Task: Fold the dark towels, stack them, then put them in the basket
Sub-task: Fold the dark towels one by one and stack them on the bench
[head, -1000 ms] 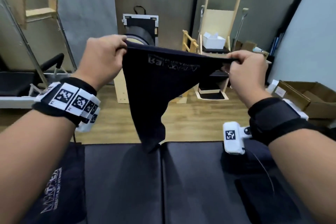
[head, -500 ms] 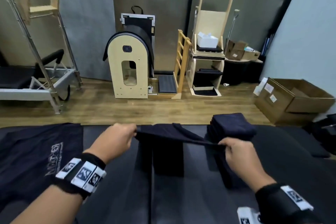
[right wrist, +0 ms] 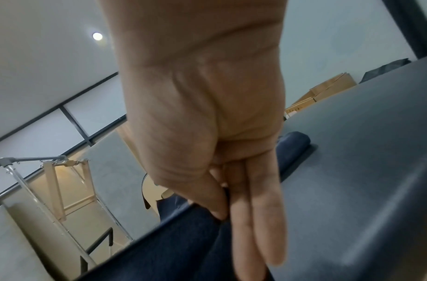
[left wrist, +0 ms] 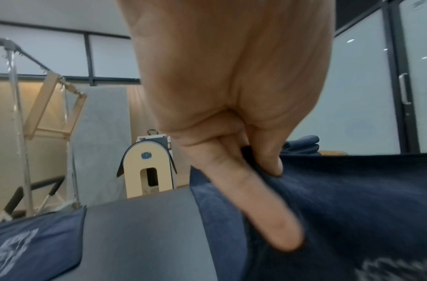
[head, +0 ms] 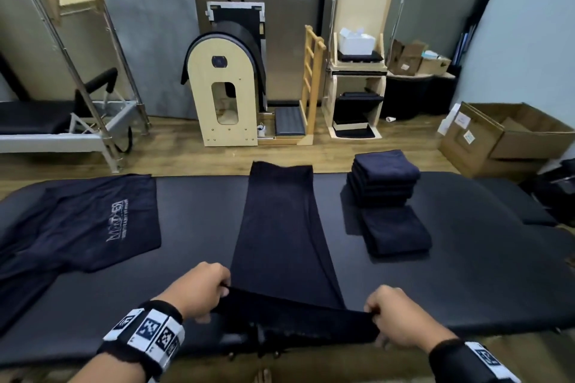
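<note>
A long dark towel point(head: 280, 227) lies in a strip down the middle of the black padded table point(head: 199, 196), its far end at the table's back edge. My left hand point(head: 214, 286) pinches its near left corner point(left wrist: 267, 167) between thumb and fingers. My right hand point(head: 378, 314) pinches the near right corner point(right wrist: 222, 216). The near end is lifted a little off the pad between both hands. Unfolded dark towels with a pale logo point(head: 93, 224) lie at the left. A stack of folded dark towels point(head: 384, 177) stands at the back right, with another folded towel point(head: 396, 232) in front of it. No basket shows.
Beyond the table are wooden exercise equipment point(head: 227, 93), a metal frame point(head: 93, 71) and an open cardboard box point(head: 504, 137) on the floor at right. Bare pad lies between the strip and the folded stack.
Both hands came down from chest height toward me, laying the towel out flat along the table. It hung in the air a second ago; now only its near end is held up.
</note>
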